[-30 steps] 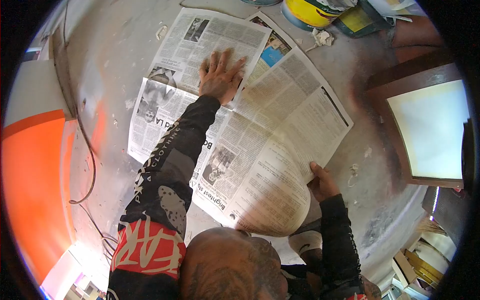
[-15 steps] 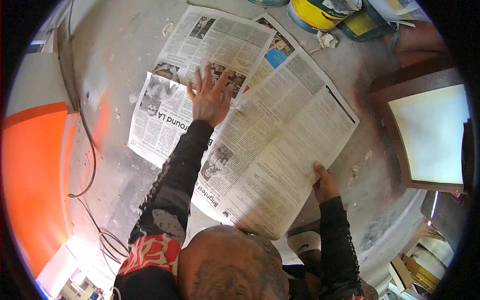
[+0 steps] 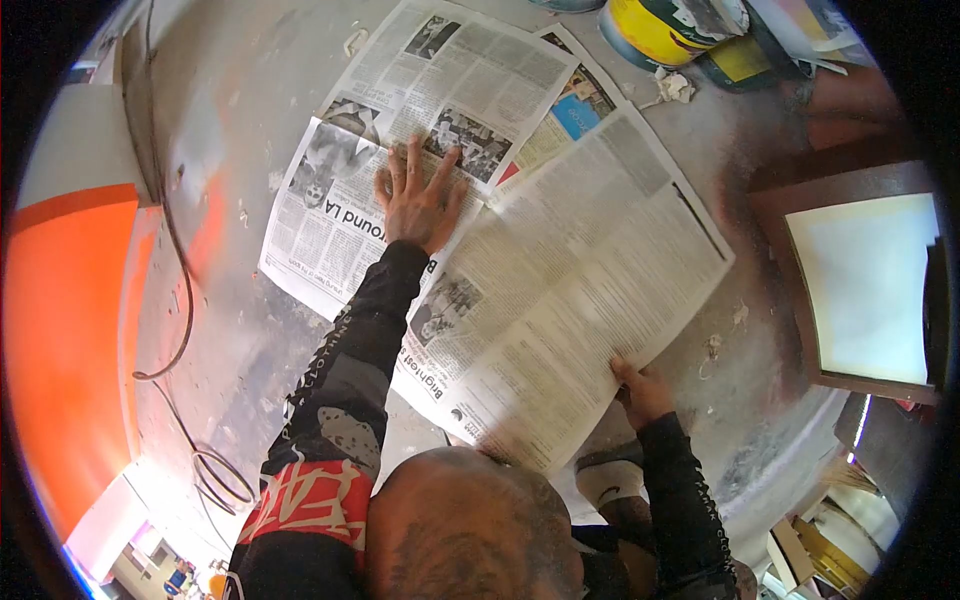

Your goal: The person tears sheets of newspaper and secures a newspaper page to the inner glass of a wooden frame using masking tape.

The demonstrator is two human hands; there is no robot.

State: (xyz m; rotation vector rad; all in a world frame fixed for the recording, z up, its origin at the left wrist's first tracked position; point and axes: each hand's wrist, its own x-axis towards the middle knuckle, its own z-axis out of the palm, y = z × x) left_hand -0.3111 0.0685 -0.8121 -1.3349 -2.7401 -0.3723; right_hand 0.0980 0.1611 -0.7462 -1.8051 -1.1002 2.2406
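An open newspaper (image 3: 560, 290) lies spread over the grey floor, its two halves angled around a centre fold. My left hand (image 3: 422, 200) rests on the left half with its fingers spread, just beside the fold. At the lower right edge of the paper, my right hand (image 3: 645, 393) pinches the sheet between thumb and fingers. Beneath the upper part of the newspaper, a colour-printed page (image 3: 580, 112) shows between the two halves.
A yellow bucket (image 3: 655, 38) stands at the top right, with crumpled scraps (image 3: 674, 87) beside it. A dark-framed bright panel (image 3: 862, 285) is at the right. On the left are a cable (image 3: 183, 300) and an orange panel (image 3: 75, 350).
My left hand has drawn back from the upper page toward the centre fold. The sheet's bulging lower right part has flattened, and my right hand is slightly lower, still pinching its edge.
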